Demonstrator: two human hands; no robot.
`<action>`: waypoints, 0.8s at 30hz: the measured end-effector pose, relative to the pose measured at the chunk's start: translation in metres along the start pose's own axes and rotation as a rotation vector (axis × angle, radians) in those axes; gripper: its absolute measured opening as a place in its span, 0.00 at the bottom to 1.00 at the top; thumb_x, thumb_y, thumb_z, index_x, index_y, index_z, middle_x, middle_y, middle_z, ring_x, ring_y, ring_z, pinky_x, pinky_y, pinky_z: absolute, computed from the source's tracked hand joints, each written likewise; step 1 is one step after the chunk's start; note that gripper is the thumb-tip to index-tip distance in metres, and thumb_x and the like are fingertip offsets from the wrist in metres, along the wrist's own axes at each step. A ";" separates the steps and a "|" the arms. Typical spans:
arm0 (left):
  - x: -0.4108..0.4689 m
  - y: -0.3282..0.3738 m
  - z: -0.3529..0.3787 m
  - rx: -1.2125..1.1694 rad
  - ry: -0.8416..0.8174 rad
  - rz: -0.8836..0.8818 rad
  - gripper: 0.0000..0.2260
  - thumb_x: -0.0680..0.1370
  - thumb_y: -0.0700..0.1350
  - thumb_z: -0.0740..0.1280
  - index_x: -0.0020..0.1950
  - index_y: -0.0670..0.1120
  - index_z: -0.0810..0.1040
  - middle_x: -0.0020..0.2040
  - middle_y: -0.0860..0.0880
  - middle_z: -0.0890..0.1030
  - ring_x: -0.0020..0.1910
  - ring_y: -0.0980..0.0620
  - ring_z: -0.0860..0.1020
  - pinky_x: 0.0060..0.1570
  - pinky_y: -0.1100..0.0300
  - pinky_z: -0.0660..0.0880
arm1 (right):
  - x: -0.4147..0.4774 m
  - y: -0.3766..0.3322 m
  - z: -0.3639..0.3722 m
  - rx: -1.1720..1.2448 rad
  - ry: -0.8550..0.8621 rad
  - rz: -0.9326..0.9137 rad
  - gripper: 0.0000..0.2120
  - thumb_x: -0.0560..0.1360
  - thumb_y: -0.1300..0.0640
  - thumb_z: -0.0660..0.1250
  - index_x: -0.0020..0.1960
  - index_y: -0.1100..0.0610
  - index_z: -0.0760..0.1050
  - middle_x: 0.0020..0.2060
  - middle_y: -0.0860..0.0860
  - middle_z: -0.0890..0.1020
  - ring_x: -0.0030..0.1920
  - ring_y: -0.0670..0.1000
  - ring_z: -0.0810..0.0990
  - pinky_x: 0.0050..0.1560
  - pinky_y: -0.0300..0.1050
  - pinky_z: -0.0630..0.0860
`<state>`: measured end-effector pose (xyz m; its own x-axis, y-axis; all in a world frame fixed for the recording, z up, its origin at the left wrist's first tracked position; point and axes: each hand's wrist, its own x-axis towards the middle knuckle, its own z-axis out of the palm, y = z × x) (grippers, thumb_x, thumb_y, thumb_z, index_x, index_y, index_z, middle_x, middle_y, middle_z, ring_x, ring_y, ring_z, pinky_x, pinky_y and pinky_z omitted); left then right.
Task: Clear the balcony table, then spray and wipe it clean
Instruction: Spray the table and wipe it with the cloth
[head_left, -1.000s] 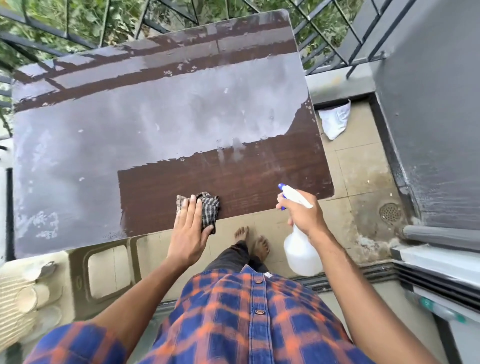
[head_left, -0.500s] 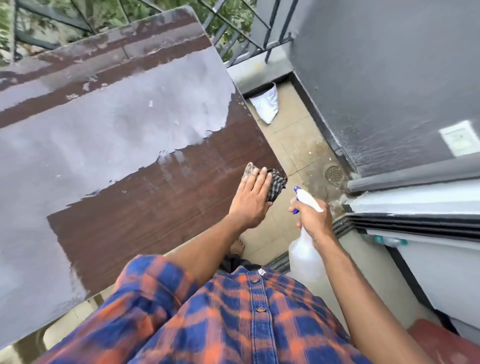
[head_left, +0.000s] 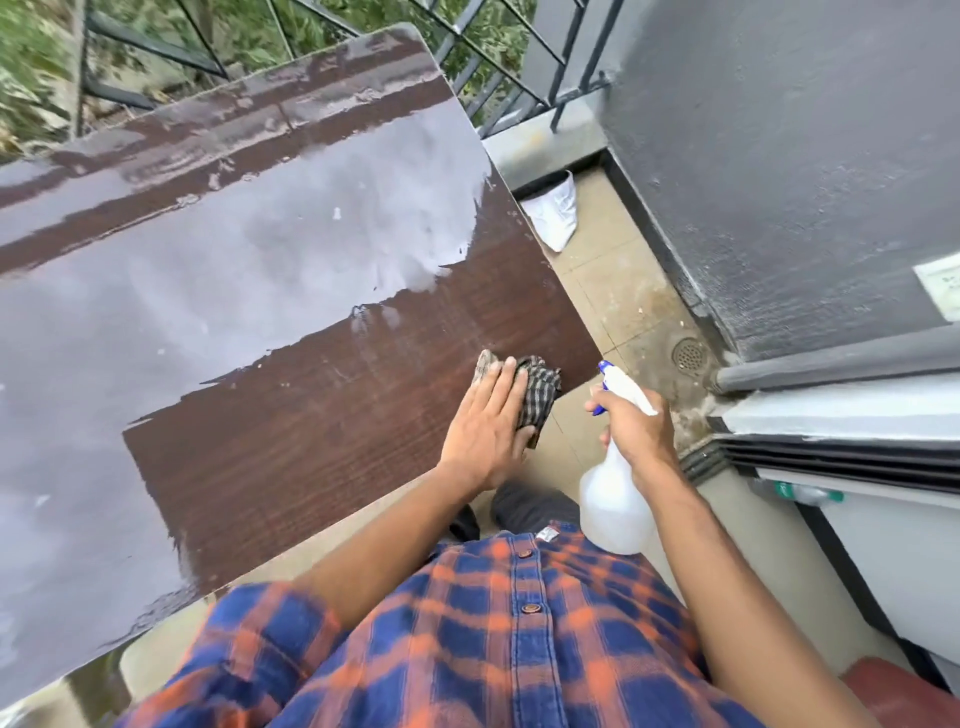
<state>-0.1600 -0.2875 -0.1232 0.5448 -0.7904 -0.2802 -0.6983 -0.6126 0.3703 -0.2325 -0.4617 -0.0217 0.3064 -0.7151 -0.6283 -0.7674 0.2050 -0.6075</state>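
Where the table (head_left: 270, 291) ends at its near right corner, my left hand (head_left: 485, 426) lies flat with its fingers spread, pressing the checked cloth (head_left: 537, 392) down; the cloth's right side hangs just past the table's right edge. Between that edge and the dark wall (head_left: 779, 156) runs a narrow strip of tiled floor (head_left: 618, 291), bare but for a white bag (head_left: 556, 210) at the far end by the railing (head_left: 519, 78) and a round drain (head_left: 690, 355) near the wall's foot. Most of the tabletop toward the far and left sides shines wet and grey, while the band nearest me shows dry brown wood grain, with nothing standing on it. My right grip (head_left: 636, 426) is closed around the neck of the spray bottle (head_left: 613, 499), forefinger at the blue trigger, and holds it off the table, over the floor just beside the corner, its nozzle pointing toward the cloth. The bottle's pale body hangs against my plaid shirt (head_left: 493, 639).
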 end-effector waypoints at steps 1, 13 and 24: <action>-0.007 -0.004 0.001 -0.011 0.014 -0.027 0.34 0.82 0.58 0.55 0.82 0.42 0.52 0.83 0.42 0.51 0.82 0.43 0.49 0.80 0.47 0.50 | 0.002 -0.004 0.003 -0.003 -0.009 -0.006 0.05 0.74 0.61 0.72 0.47 0.57 0.86 0.38 0.51 0.84 0.30 0.53 0.75 0.22 0.32 0.70; 0.078 0.050 -0.008 0.070 -0.001 0.077 0.33 0.81 0.59 0.53 0.81 0.41 0.58 0.81 0.41 0.59 0.80 0.41 0.56 0.78 0.44 0.57 | 0.041 -0.025 -0.008 0.006 -0.057 -0.039 0.07 0.74 0.61 0.73 0.39 0.52 0.82 0.33 0.49 0.82 0.29 0.50 0.73 0.22 0.36 0.71; 0.116 0.071 -0.001 0.048 0.054 0.017 0.32 0.82 0.61 0.54 0.80 0.41 0.61 0.80 0.41 0.61 0.81 0.42 0.56 0.79 0.47 0.52 | 0.116 -0.061 -0.024 -0.104 -0.135 -0.068 0.07 0.72 0.58 0.74 0.36 0.58 0.82 0.28 0.51 0.79 0.23 0.51 0.71 0.28 0.39 0.70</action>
<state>-0.1462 -0.4228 -0.1285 0.5560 -0.8000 -0.2256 -0.7283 -0.5997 0.3316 -0.1638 -0.5731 -0.0459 0.4270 -0.6273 -0.6513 -0.7944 0.0839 -0.6015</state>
